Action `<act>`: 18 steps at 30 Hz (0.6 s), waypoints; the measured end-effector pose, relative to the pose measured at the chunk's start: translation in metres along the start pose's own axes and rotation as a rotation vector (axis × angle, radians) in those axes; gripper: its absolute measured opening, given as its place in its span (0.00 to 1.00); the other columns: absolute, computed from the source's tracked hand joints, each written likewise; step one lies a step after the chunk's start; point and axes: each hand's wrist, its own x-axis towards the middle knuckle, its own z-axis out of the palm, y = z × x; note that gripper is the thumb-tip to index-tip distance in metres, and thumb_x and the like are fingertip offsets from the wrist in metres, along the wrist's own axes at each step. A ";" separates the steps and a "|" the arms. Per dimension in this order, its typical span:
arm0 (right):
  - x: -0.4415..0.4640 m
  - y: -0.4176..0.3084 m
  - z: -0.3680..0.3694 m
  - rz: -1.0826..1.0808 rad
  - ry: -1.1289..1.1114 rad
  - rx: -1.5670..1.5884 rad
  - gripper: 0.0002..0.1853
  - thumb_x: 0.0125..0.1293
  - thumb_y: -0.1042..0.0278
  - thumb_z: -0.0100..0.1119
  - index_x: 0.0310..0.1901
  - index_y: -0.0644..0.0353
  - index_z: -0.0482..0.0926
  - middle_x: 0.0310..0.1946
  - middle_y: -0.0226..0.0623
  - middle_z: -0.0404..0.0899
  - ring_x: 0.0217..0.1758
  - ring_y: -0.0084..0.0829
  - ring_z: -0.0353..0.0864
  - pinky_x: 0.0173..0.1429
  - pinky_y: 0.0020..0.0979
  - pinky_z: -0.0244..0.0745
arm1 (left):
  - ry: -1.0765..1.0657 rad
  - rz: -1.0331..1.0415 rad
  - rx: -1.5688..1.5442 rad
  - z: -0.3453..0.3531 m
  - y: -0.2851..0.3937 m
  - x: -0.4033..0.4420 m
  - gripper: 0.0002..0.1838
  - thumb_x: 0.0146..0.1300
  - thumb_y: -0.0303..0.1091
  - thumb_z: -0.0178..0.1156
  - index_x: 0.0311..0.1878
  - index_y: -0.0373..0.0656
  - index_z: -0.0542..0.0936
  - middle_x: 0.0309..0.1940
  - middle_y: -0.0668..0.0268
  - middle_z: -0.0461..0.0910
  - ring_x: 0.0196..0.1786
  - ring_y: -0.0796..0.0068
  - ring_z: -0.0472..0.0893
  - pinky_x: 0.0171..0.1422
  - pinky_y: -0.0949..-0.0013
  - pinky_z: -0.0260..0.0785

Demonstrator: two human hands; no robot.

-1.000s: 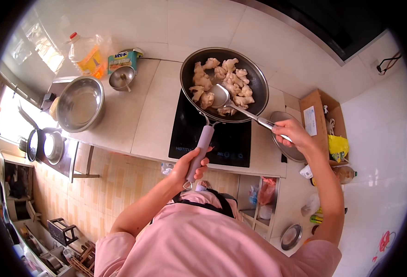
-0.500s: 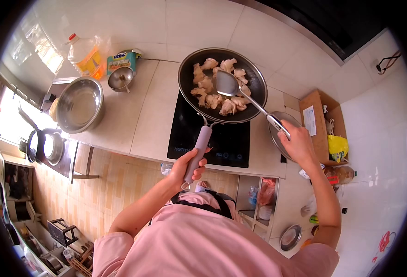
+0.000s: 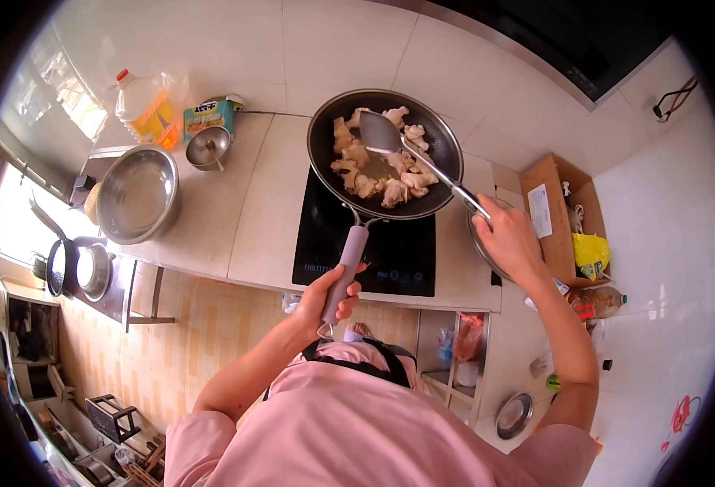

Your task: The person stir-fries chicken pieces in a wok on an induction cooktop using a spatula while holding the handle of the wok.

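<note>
My left hand (image 3: 330, 297) is wrapped round the mauve handle of a dark frying pan (image 3: 322, 180), which sits over the black induction cooktop (image 3: 365, 260). Pale chicken pieces (image 3: 365, 185) lie in a loose ring inside the pan, with some liquid in the middle. In my right hand (image 3: 506, 235) is the handle of a metal spatula (image 3: 383, 134). Its broad blade is over the upper middle of the pan, above the chicken; whether it touches any piece I cannot tell. A round metal lid or dish (image 3: 487, 243) is partly hidden behind my right hand.
To the left on the counter are a large steel bowl (image 3: 140, 195), a small metal bowl with a spoon (image 3: 209, 148), an oil bottle (image 3: 145, 109) and a green box (image 3: 208, 115). A cardboard box (image 3: 545, 213) stands at the right. The range hood (image 3: 552, 40) overhangs the upper right.
The spatula blade has moved up and left across the pan, and my right hand went with it. Chicken has shifted outward, baring the pan's middle. My left hand keeps its grip.
</note>
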 end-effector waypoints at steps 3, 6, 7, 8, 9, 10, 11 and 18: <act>0.002 -0.007 0.018 0.006 -0.018 -0.084 0.16 0.58 0.66 0.56 0.47 0.62 0.74 0.18 0.48 0.76 0.23 0.50 0.78 0.30 0.44 0.73 | -0.001 -0.002 -0.012 0.000 0.001 0.000 0.24 0.70 0.47 0.42 0.62 0.41 0.62 0.26 0.70 0.65 0.19 0.83 0.63 0.16 0.82 0.57; 0.004 -0.010 0.029 0.021 -0.048 -0.069 0.13 0.58 0.67 0.55 0.43 0.63 0.75 0.17 0.48 0.76 0.21 0.48 0.78 0.28 0.44 0.73 | -0.004 0.000 -0.020 -0.001 0.000 0.000 0.24 0.70 0.47 0.42 0.62 0.41 0.62 0.26 0.70 0.65 0.19 0.83 0.63 0.16 0.82 0.57; 0.005 -0.007 0.037 0.012 -0.054 -0.038 0.12 0.59 0.67 0.55 0.41 0.63 0.76 0.17 0.47 0.76 0.19 0.44 0.78 0.26 0.42 0.73 | -0.007 0.002 -0.021 -0.002 0.000 0.000 0.24 0.70 0.47 0.42 0.62 0.41 0.62 0.26 0.70 0.65 0.19 0.83 0.63 0.16 0.82 0.57; 0.006 -0.005 0.043 0.004 -0.060 -0.006 0.11 0.59 0.66 0.55 0.40 0.63 0.76 0.16 0.45 0.76 0.18 0.41 0.78 0.25 0.39 0.72 | -0.008 0.002 -0.020 -0.003 0.000 0.001 0.24 0.70 0.47 0.43 0.62 0.41 0.62 0.26 0.70 0.65 0.19 0.83 0.63 0.16 0.81 0.57; 0.009 -0.004 0.045 0.122 -0.172 0.215 0.10 0.59 0.66 0.55 0.37 0.64 0.76 0.15 0.42 0.75 0.17 0.36 0.77 0.23 0.36 0.71 | -0.010 0.000 -0.020 -0.003 0.000 0.001 0.24 0.70 0.47 0.43 0.62 0.41 0.62 0.26 0.70 0.65 0.19 0.83 0.63 0.16 0.81 0.57; 0.013 -0.003 0.047 0.242 -0.283 0.438 0.09 0.60 0.66 0.55 0.34 0.64 0.76 0.14 0.39 0.75 0.16 0.32 0.76 0.22 0.33 0.70 | -0.013 -0.002 -0.019 -0.003 0.000 0.001 0.24 0.70 0.47 0.43 0.62 0.42 0.62 0.26 0.70 0.65 0.19 0.83 0.63 0.16 0.81 0.57; 0.016 -0.002 0.050 0.364 -0.391 0.664 0.09 0.60 0.65 0.55 0.32 0.64 0.76 0.14 0.36 0.74 0.15 0.27 0.75 0.20 0.30 0.68 | -0.013 -0.002 -0.016 -0.003 0.000 0.001 0.24 0.70 0.47 0.43 0.62 0.42 0.63 0.26 0.70 0.65 0.19 0.83 0.63 0.16 0.81 0.57; 0.013 0.008 0.058 0.295 -0.235 0.526 0.09 0.59 0.66 0.56 0.29 0.64 0.73 0.15 0.39 0.75 0.16 0.33 0.76 0.22 0.35 0.69 | 0.011 -0.003 -0.002 0.002 0.001 -0.001 0.25 0.70 0.48 0.43 0.62 0.41 0.63 0.26 0.70 0.65 0.19 0.83 0.63 0.16 0.81 0.57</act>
